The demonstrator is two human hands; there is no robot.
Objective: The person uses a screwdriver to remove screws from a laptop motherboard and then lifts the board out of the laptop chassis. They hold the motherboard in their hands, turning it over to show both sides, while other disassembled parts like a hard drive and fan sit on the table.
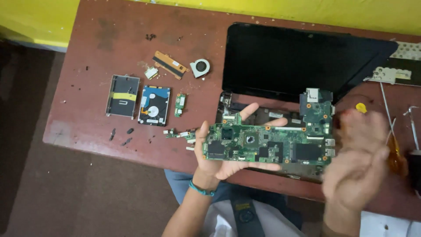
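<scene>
My left hand (221,164) holds a green laptop motherboard (272,142) from underneath, palm up, above the open laptop base (263,115). The board lies flat with its chips facing up and a taller section at its right end. My right hand (357,164) is blurred at the board's right end, fingers spread, touching nothing I can make out. The laptop's black screen (298,61) lies tilted back on the table behind the board.
On the reddish-brown table (87,123) lie a metal drive caddy (123,96), a hard drive (154,105), a small green board (180,104), a copper heat pipe (170,64), a small fan (200,68) and loose screws. Screwdrivers (392,140) lie at the right.
</scene>
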